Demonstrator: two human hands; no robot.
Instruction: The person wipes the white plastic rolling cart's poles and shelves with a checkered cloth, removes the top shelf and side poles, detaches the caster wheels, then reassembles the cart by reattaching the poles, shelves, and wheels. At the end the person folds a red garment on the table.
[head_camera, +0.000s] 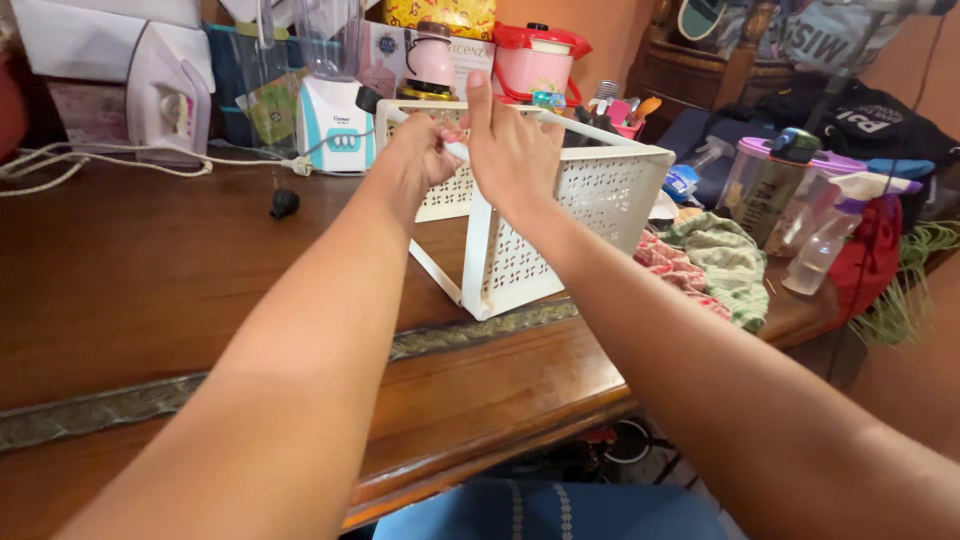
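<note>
A white perforated plastic basket (600, 195) stands tilted on the brown wooden table (150, 290), one bottom corner near the table's front edge. My left hand (425, 150) is closed around the basket's upper rim. My right hand (510, 150) grips the same rim just beside it, thumb pointing up. Both forearms reach forward from the bottom of the head view.
A white and blue blender (333, 110), a white iron (165, 100) with its cord, and a pink rice cooker (538, 62) stand at the back. Crumpled cloths (715, 260), a clear spray bottle (830, 235) and a lidded plastic jug (770, 185) lie to the right.
</note>
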